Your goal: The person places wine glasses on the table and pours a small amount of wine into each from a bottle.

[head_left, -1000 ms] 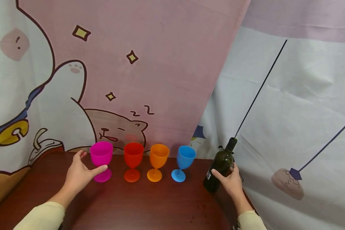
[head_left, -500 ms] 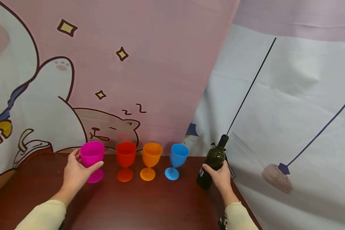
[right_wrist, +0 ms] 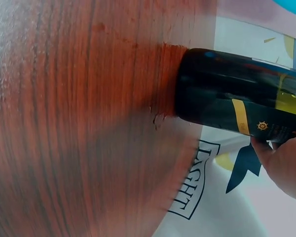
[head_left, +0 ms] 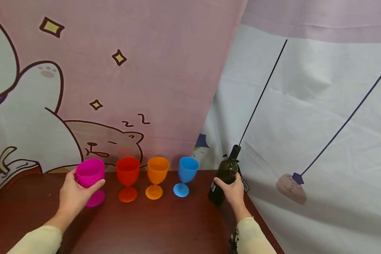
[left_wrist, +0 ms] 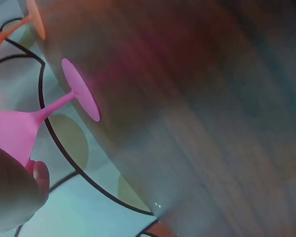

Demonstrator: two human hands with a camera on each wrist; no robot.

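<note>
My left hand point(head_left: 74, 194) wraps the bowl of a magenta plastic goblet point(head_left: 90, 173), thumb across the near side and fingers round the left. In the left wrist view the goblet's stem and round foot point(left_wrist: 81, 90) show, with fingertips point(left_wrist: 41, 177) at the bowl. My right hand point(head_left: 235, 192) grips a dark green wine bottle point(head_left: 223, 176) around its body, thumb in front. The bottle stands near the table's right edge, its neck tilted to the right in the head view. Its base and part of a label point(right_wrist: 240, 117) show in the right wrist view.
Between the hands, a red goblet point(head_left: 128, 172), an orange goblet point(head_left: 158, 170) and a blue goblet point(head_left: 188, 169) stand in a row along the back of the brown wooden table point(head_left: 146, 225). A printed cartoon cloth point(head_left: 165, 77) hangs right behind and along the right side.
My left hand has closed in around the magenta goblet from its left side. The right hand keeps its grip on the bottle. The head view has turned right, shifting everything leftward.
</note>
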